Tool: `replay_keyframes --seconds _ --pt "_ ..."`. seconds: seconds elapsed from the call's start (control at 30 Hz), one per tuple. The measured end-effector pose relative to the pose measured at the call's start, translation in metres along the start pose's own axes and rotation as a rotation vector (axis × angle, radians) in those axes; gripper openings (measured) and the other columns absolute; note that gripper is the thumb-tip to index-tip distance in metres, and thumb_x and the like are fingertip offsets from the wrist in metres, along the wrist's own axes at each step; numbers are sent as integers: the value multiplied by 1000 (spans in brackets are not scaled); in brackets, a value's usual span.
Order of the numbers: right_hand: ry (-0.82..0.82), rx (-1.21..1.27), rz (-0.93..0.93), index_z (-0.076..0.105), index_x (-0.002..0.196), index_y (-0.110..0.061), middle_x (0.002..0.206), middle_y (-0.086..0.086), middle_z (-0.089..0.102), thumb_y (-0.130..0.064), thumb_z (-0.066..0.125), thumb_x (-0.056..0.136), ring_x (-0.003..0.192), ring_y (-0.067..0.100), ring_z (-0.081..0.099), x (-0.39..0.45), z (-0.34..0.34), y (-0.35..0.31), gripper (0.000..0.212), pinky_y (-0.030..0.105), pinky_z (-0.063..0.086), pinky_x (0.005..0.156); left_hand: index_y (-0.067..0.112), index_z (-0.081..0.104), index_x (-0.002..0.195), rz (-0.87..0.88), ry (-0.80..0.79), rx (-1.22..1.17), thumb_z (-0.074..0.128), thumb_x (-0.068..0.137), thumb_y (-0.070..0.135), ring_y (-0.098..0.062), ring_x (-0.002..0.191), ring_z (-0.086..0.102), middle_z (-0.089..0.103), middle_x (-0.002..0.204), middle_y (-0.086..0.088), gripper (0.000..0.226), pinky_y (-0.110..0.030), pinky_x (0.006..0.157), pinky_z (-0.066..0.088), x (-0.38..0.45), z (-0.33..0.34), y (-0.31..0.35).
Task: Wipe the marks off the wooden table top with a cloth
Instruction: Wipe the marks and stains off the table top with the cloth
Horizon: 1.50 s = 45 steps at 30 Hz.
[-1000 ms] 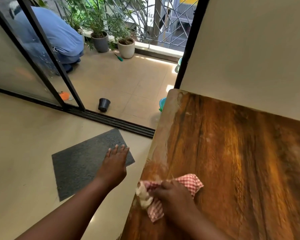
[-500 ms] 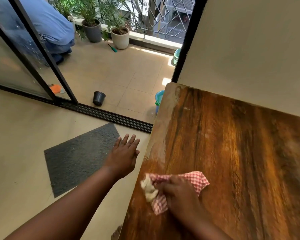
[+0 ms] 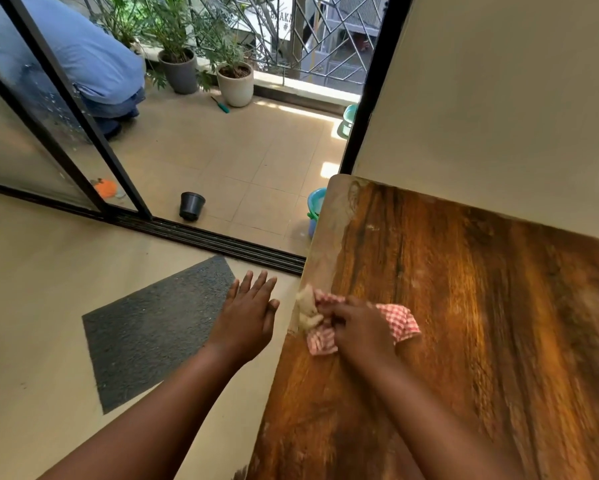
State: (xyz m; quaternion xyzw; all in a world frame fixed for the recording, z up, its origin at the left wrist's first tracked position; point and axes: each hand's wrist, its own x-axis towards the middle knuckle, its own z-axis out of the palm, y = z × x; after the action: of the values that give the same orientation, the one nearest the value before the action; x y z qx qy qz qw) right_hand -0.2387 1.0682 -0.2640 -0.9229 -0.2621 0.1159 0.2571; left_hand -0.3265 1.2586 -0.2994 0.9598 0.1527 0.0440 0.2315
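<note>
Beyond the table top [image 3: 464,323], potted plants [image 3: 234,69]; right hand [image 3: 358,329] fingers seemingly clutch the cloth [image 3: 400,322], left hand [image 3: 248,317] fingers straight.

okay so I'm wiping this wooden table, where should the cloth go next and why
Probably slide the cloth forward along the left edge. The right hand has it bunched there, and a pale, dull strip runs from it to the table top's far corner.
</note>
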Motion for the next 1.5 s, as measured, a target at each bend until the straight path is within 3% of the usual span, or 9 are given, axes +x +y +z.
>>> replay_keyframes --seconds 0.13,0.33,0.57,0.8,0.93,1.03,1.17,1.37,1.5 --pt "1 22 -38 63 113 -36 121 -8 59 -27 57 88 111 17 47 19 17 -23 28 36 38 94 20 23 151 -37 36 -146 27 98 46 -12 144 7 27 157 -4 59 -30 116 0 4 -1 5" --pt "-124 -35 -254 63 109 -43 95 -16 63 -24 58 80 88 11 51 -16 -3 18 35 30 39 72 23 11 152 4 33 -177 14 89 68 -4 138 -5 18 159 -2 78 -24 112 -8 19 -3 15" --pt "40 -53 13 68 107 -36 108 -4 62 -14 56 82 97 23 54 110 0 -10 35 31 45 82 18 -44 131 -144 -144 49 -18 63 88 -22 135 -39 -39 149 -8 102 -43 112 -25 32 19 41" --pt "-235 -61 -229 69 101 -39 92 -18 56 -11 61 79 87 7 56 93 -38 39 37 12 37 70 16 -54 124 -181 -136 -68 8 53 102 -21 129 -49 -56 138 -6 128 -51 105 -32 32 30 54" --pt "-35 -63 -60 68 107 -35 117 -5 60 -14 57 85 105 20 55 164 -34 37 32 36 48 88 14 -51 128 -173 -126 -47 16 54 103 -19 131 -47 -54 140 -1 134 -51 102 -35 37 33 53" --pt "119 -66 21 66 111 -36 113 -3 61 -15 55 85 101 21 54 191 -18 17 35 34 46 86 11 -42 135 -171 -115 17 16 58 101 -23 137 -38 -47 146 -4 132 -56 107 -25 39 29 57" --pt "-86 15 -233 68 105 -38 107 -6 64 -16 58 78 97 14 57 145 -13 21 36 31 46 87 -5 6 148 -134 -73 151 19 73 91 -36 140 16 8 155 -21 123 -60 103 13 39 27 60" --pt "-12 0 -110 66 106 -43 120 -3 62 -11 56 80 106 20 56 187 -37 51 42 34 45 93 -8 29 142 -175 -88 180 21 72 92 -35 139 20 25 153 -25 122 -61 102 15 45 33 59" --pt "153 -48 3 66 110 -38 121 3 62 -15 53 82 105 26 56 231 -25 22 39 34 45 90 8 -33 141 -193 -176 128 5 61 99 -24 137 -38 -39 150 -12 128 -59 109 -18 46 27 58"
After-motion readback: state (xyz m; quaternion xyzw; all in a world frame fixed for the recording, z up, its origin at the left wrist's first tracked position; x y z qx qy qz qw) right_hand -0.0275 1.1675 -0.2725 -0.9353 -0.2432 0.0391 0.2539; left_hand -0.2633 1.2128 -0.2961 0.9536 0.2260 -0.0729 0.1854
